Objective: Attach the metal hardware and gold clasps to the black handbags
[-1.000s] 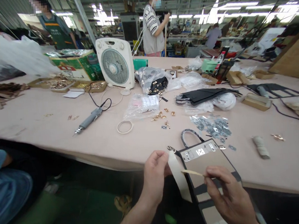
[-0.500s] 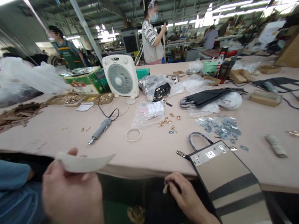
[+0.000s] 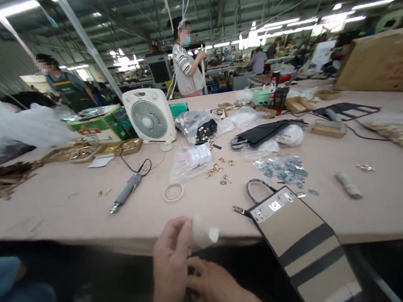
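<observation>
In front of the table edge, my left hand [image 3: 173,257] pinches a thin whitish strip [image 3: 200,233] that sticks out to the right of its fingertips. Just below and to the right is my right hand [image 3: 213,281], fingers curled close to the left hand; whatever they hold is hidden. A beige and black bag piece [image 3: 300,236] with a looped handle leans over the table's edge, to the right of both hands. A roll of tape [image 3: 173,192] lies on the table beyond the left hand.
The table [image 3: 69,214] carries a grey electric screwdriver [image 3: 125,193], a white fan [image 3: 149,115], metal plates [image 3: 282,169], black straps [image 3: 265,133] and a cloth roll [image 3: 348,185]. A person's blue-clothed limb [image 3: 17,298] is at the lower left. Two people stand beyond the table.
My left hand has moved right with the whitish strip, beside my right hand. The right hand has shifted left and down. The view has turned somewhat to the right.
</observation>
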### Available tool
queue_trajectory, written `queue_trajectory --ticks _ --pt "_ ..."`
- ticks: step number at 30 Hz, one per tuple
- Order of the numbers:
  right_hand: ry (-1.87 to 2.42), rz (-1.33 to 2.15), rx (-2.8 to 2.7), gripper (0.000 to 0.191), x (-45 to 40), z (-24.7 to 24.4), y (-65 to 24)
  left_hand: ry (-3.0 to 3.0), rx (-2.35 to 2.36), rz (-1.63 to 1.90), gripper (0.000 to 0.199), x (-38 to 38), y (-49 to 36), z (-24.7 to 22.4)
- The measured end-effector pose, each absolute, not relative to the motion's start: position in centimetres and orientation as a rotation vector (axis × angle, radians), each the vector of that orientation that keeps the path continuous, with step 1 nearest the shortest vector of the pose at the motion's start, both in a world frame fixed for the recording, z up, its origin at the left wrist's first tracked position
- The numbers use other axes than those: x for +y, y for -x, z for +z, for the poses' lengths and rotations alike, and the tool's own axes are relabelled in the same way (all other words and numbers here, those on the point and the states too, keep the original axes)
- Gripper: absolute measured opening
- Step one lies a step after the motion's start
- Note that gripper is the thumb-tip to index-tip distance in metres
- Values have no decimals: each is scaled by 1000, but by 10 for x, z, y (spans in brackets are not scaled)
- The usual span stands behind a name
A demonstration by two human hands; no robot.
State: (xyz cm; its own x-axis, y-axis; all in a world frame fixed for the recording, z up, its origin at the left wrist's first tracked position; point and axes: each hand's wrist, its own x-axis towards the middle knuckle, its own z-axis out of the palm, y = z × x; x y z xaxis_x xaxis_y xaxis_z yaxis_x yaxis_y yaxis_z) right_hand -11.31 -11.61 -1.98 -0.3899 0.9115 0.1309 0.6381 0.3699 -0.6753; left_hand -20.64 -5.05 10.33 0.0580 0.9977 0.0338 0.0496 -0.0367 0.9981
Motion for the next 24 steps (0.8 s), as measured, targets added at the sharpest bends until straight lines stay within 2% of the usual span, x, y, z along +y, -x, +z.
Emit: queue_trajectory --ticks 3,8,11,14,18,24 --pt "1410 742 -1803 15 -139 2 70 -1365 1124 1105 34 -56 189 99" --pt "1399 531 -1228 16 -173 29 24 -1633 1142 1217 18 -71 157 94" --pt "1443 609 -965 36 -184 32 18 -1886 984 1357 7 -83 138 87" --pt "1426 722 -805 48 -190 24 20 -2131 774 1457 17 -96 122 81" --pt "1317 835 -697 51 -198 21 21 -2215 640 1446 23 -110 110 80" --pt "1333 774 -558 47 -199 33 0 -2293 412 1072 42 -115 107 86"
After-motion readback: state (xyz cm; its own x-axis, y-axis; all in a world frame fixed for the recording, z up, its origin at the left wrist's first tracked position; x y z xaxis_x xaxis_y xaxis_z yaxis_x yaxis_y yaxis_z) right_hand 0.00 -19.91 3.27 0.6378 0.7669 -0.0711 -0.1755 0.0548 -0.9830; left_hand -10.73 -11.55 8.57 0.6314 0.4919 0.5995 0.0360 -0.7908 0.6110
